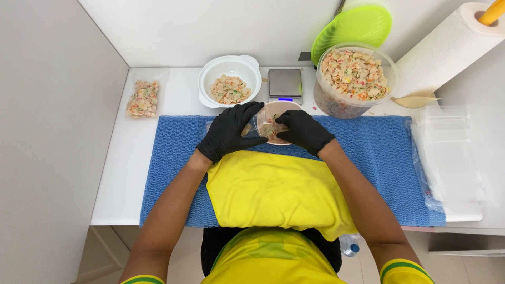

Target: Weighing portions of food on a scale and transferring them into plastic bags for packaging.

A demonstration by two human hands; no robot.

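A person in a yellow shirt (273, 194) with green trim leans over a white table (118, 173), seen from above, belly pressed against its front edge. Both hands wear black gloves. The left hand (229, 131) and right hand (302, 131) meet over a small pinkish bowl (276, 113) holding a little pasta salad, which sits on a blue textured mat (379, 163) covering most of the table. The left fingers are curled around a clear plastic bag (256, 125) held at the bowl's rim; the right fingers are bent together over the bowl, though what they pinch is too hidden to tell. Behind the bowl stand a white bowl (230, 79) of pasta salad, a small digital scale (285, 84), and a large clear tub (353, 79) full of the same salad with a green lid (352, 26) leaning behind it. A filled bag (143, 98) lies far left. A paper towel roll (447, 50) and a stack of clear bags (452, 152) sit right. White walls enclose the corner.
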